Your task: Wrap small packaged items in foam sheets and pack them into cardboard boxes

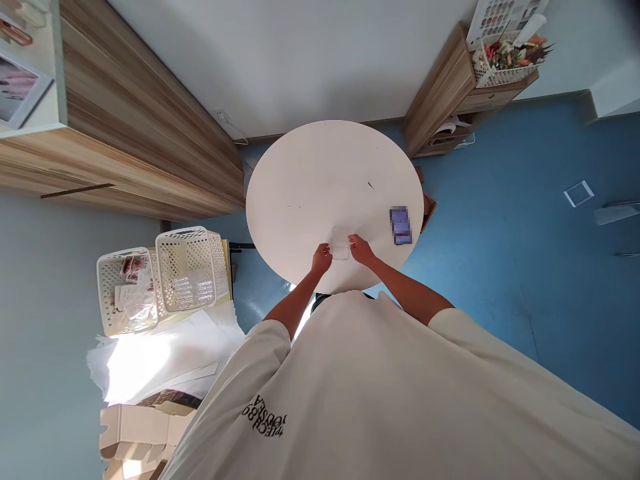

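A small clear plastic box [341, 244] is over the near part of the round white table [325, 160], close to my body. My left hand [323, 259] grips its left side with curled fingers. On its right side, my right hand [361, 249] pinches the edge between thumb and fingers. The box is see-through, and I cannot make out anything inside it. To the right of my right hand lies a flat purple rectangle [401, 225], blurred into pixels, near the table's edge.
To the left stand two white perforated baskets, one [128, 293] with packets and the other [185, 270] with clear boxes. White sheets [195, 347] and cardboard boxes [135, 430] lie below them. A wooden cabinet [165, 113] flanks the table; another [445, 87] stands back right.
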A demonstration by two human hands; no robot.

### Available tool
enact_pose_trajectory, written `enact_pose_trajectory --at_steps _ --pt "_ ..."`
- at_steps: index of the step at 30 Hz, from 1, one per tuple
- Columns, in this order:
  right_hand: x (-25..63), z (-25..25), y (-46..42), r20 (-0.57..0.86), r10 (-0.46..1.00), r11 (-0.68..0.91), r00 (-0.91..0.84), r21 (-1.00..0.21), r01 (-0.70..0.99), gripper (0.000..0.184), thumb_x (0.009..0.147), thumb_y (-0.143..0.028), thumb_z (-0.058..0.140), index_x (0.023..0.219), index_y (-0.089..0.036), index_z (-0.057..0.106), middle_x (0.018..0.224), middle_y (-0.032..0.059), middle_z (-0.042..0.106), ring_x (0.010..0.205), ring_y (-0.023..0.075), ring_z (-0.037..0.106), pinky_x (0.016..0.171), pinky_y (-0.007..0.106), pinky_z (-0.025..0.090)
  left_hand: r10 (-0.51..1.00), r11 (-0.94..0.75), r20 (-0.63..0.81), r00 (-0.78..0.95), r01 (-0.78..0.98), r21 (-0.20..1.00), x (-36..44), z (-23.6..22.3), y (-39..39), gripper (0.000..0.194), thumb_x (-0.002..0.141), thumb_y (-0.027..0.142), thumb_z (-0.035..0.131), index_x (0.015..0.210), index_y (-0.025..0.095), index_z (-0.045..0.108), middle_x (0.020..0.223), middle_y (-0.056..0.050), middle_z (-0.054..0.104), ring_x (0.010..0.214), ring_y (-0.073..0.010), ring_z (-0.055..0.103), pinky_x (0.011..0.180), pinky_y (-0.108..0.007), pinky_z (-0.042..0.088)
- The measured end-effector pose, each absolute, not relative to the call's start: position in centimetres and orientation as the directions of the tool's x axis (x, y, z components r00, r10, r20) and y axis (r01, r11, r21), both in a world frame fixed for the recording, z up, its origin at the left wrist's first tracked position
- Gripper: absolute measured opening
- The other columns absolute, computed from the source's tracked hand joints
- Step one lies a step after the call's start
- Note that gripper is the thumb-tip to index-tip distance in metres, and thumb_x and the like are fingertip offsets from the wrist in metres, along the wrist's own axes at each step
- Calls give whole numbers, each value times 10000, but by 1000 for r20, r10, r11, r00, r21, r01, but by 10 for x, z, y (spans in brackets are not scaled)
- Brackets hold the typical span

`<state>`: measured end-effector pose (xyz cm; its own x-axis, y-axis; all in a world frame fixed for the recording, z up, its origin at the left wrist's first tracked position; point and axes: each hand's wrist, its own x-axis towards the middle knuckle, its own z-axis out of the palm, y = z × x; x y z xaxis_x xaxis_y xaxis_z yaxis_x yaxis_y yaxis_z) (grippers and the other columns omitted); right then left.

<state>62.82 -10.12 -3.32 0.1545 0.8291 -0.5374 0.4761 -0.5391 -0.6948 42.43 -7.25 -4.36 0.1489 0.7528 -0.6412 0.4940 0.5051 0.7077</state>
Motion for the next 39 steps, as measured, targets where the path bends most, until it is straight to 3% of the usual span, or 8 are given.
enact_pose_trajectory --at_steps 8,15,19,24,30,34,39 --pt "618 -33 -126 -568 803 -579 180 -670 465 490 945 -169 453 1411 -246 581 1240 105 720 1123 252 708 975 419 604 715 527 -670 202 474 705 425 -39 -84 573 800 135 641 1367 217 618 1439 -134 673 1240 -270 672 969 -392 557" --pt "617 -29 -110 -598 792 -580 124 -673 459 626 980 -215 432 1606 -208 449 1504 146 619 1336 238 639 1078 398 572 745 511 -628 224 412 754 434 -44 -78 660 745 147 657 1399 225 609 1479 -144 639 1354 -304 603 999 -420 556" --pt "620 -30 -105 -606 793 -566 64 -693 446 713 944 -156 424 1651 -241 415 1607 110 547 1474 255 536 1125 445 554 724 535 -653 221 418 734 438 -45 -70 692 740 128 653 1426 211 599 1508 -160 601 1352 -309 597 976 -405 569" --pt "625 -31 -104 -618 786 -530 7 -668 522 731 931 -140 446 1652 -250 419 1673 76 483 1510 259 498 1212 479 489 723 483 -633 278 452 750 440 -42 -66 703 724 109 667 1416 219 608 1557 -144 547 1349 -324 587 1002 -424 573" --pt "628 -33 -112 -605 795 -475 -32 -655 587 774 915 -92 424 1676 -226 383 1771 64 318 1654 222 254 1316 477 349 743 396 -602 293 532 748 431 -36 -72 734 732 96 681 1449 198 563 1607 -171 501 1466 -350 502 1121 -459 506" --pt "633 -31 -123 -587 808 -438 -51 -656 615 752 940 -102 436 1679 -221 371 1759 82 345 1648 235 275 1336 495 304 726 368 -623 291 601 709 415 -27 -80 753 714 97 695 1448 198 561 1592 -177 543 1475 -359 510 1178 -475 455" --pt "643 -22 -127 -570 818 -396 -75 -653 645 696 970 -140 465 1661 -180 392 1740 129 371 1615 265 352 1320 477 334 726 361 -644 241 663 656 396 -16 -95 654 723 134 728 1363 218 620 1595 -175 552 1489 -362 511 1218 -486 409"
